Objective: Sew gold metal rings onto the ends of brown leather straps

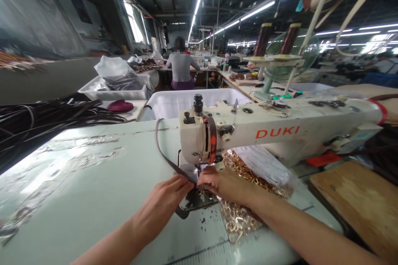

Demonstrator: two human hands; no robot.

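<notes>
A dark narrow strap (166,158) curves up from the needle area of a white sewing machine (239,126). My left hand (169,194) pinches it just left of the needle, fingertips close to the presser foot. On the other side of the needle, my right hand (222,182) has its fingers curled on the dark strap over the machine's bed plate (197,201). The right fingers partly hide the stitching spot. Gold metal hooks (238,219) lie in a clear bag beneath and beside my right forearm.
A white plastic bin (202,96) stands behind the machine. Dark straps (40,122) are heaped at left. Two thread cones (263,41) and a green fan (290,62) rise at right. A wooden board (357,203) lies at right. One person (182,68) sits farther back.
</notes>
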